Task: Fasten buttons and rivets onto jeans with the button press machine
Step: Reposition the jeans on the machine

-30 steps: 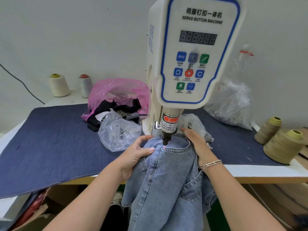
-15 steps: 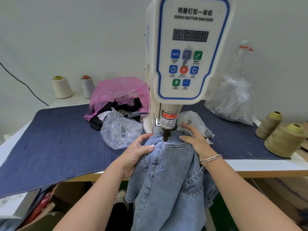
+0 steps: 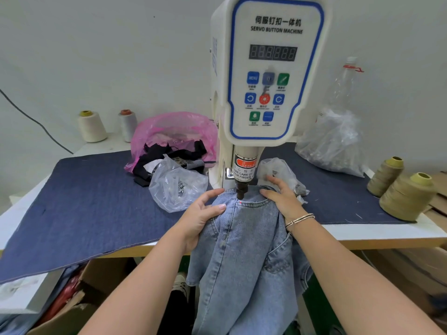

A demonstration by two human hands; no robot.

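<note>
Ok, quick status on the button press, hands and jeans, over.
Left hand grips jeans left of the punch. Right hand flat on waistband, open. Red aiming dot on denim, fingers close to punch.

Plain grey wall (image 3: pixel 96 56), white table (image 3: pixel 387 234)

Light over my bench is even, bright and diffuse, with soft shadows only under the table (image 3: pixel 377 234) edge. Mild glare shows on the clear bags (image 3: pixel 335 143). The wide lens bows the edges, and my forearms and the lower corners blur slightly.
</note>
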